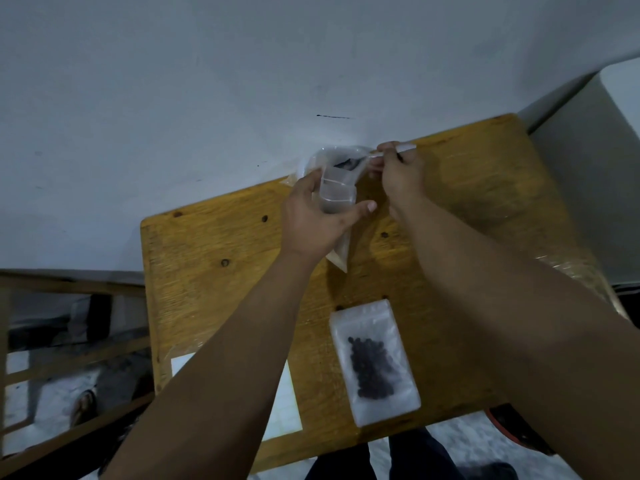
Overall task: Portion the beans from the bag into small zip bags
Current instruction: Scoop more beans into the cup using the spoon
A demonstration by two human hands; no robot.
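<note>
The left hand [311,220] curls its fingers [363,206] around a small clear zip bag [336,194] and holds it up near the far edge of the tabletop [214,271]. The right hand [401,174] pinches a thin white spoon [398,148] over the big bag [332,157] behind it. A filled zip bag [374,363] with dark beans [372,367] lies flat near the front edge.

Both hands [311,220] at bag [337,192]
</note>
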